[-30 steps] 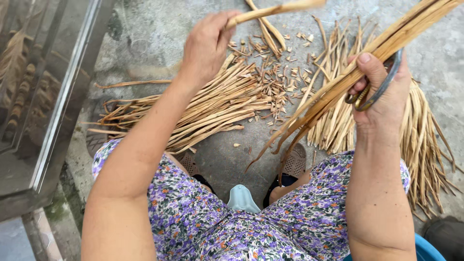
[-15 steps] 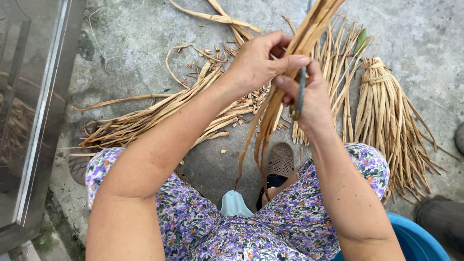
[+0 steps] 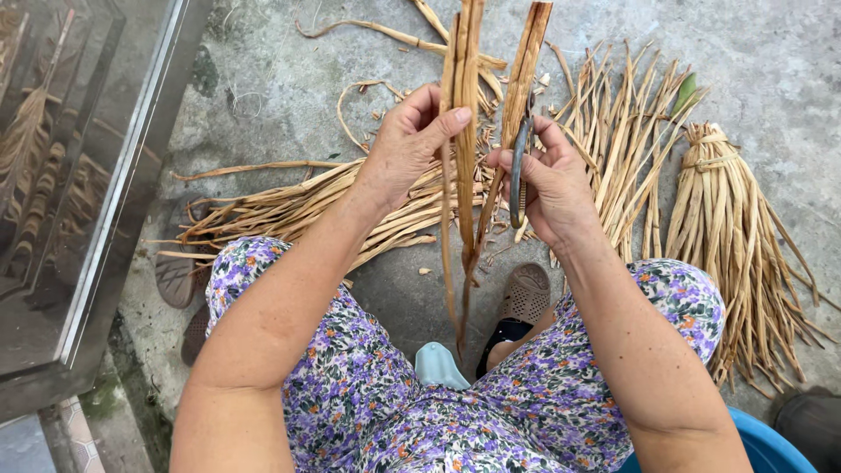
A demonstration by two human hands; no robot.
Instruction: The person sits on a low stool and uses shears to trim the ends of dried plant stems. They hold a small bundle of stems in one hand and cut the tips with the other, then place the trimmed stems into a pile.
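Left hand [image 3: 407,144]: fingers curled around a dry tan reed strip [image 3: 464,131], thumb pressed on its front, so it is gripping it. Right hand [image 3: 547,180]: fingers clenched on a small dark curved blade [image 3: 519,166], and the thumb side touches a second, browner strip [image 3: 526,70]. I see the two strips spread apart at the top and meeting low down between the knees, a narrow V. Long axis of both is near upright in the view, tops toward the frame's upper edge, thin tails hanging down over the lap. The blade sits just beside the right strip, roughly parallel with it; I can't tell if the edge is cutting in, the view is too tight there.

On the concrete floor [image 3: 771,61], a loose heap of the same dry stalks [image 3: 289,210] lies to the left, mostly crosswise. To the right, a fanned pile [image 3: 622,140], and further right a tied bundle [image 3: 736,219] bound near its top. Small offcuts are scattered between them.

A blue tub [image 3: 762,442] shows at the lower right corner; its contents are out of view. A brown sandal [image 3: 524,293] is under the strips. A metal-framed glass panel [image 3: 96,193] stands on the left.
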